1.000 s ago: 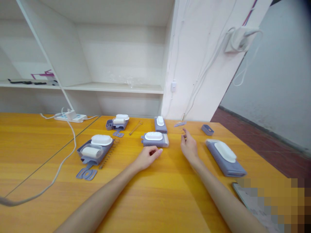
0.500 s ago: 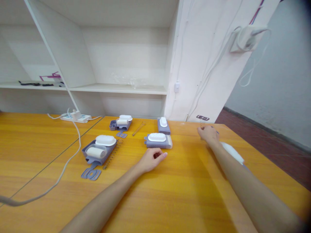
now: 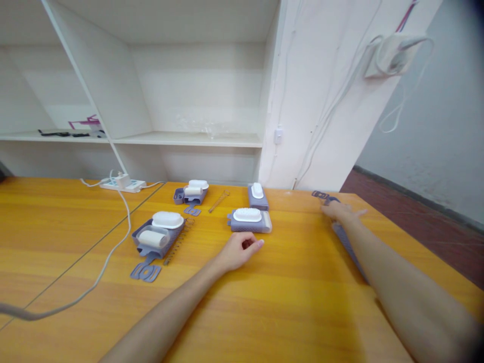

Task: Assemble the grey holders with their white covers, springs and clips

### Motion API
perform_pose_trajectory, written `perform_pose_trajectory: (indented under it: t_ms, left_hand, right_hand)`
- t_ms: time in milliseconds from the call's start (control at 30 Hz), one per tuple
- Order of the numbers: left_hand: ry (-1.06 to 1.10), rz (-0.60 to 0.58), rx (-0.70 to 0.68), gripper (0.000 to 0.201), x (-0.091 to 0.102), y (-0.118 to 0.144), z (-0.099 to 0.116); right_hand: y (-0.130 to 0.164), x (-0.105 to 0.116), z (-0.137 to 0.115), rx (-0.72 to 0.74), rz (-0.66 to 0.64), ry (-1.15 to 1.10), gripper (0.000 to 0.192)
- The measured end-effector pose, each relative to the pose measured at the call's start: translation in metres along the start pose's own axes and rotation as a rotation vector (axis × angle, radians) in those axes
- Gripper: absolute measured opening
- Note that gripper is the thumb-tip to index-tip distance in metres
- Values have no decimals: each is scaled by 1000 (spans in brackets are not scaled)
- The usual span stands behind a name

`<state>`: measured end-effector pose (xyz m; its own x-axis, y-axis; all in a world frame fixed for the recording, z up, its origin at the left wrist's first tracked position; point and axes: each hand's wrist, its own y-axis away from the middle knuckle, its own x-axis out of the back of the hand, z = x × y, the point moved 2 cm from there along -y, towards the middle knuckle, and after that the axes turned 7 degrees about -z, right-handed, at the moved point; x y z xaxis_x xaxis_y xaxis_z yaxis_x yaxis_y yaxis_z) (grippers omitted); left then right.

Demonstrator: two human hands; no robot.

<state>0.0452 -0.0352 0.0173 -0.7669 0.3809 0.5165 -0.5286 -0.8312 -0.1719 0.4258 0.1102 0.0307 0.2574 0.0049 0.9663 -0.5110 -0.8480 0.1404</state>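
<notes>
The left hand [image 3: 239, 250] stays loosely curled on the table [image 3: 264, 302], just short of the nearest brush [image 3: 249, 221], holding nothing. The right hand [image 3: 342, 212] has swung out to the far right of that brush, fingers now spread over a small purple clip [image 3: 320, 194] near the table's far edge, apparently about to pick it up. The clip lies flat, long axis running left-right.

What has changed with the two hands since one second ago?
The right hand moved from the table's middle out to the far right, to a small purple piece near the edge; its grip is unclear. The left hand stayed loosely curled on the table, just before the purple and white device.
</notes>
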Motion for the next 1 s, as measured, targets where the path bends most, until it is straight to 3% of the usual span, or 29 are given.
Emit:
perform_pose_trajectory:
  t_ms: [233,500,600,700,867,1000]
  left_hand:
    - [-21,11,-6,45,0,-1,-1]
    - [-82,9,-25,42,-1,0,-2]
    - [-157,0,-55,40,-3,0,-2]
    - [-264,4,-110,35,-4,3,4]
    - [-430,-1,-201,36,-4,9,18]
    - [-531,-88,-295,56,-6,12,25]
  right_hand:
    - [20,7,-18,78,7,-2,34]
    - [98,-17,-68,193,-12,-14,32]
    - [132,-20,-80,313,-20,-90,28]
    - [164,-15,-87,395,-248,-327,28]
    - [211,13,-93,473,-632,-727,37]
    - [229,24,-104,547,-562,-929,33]
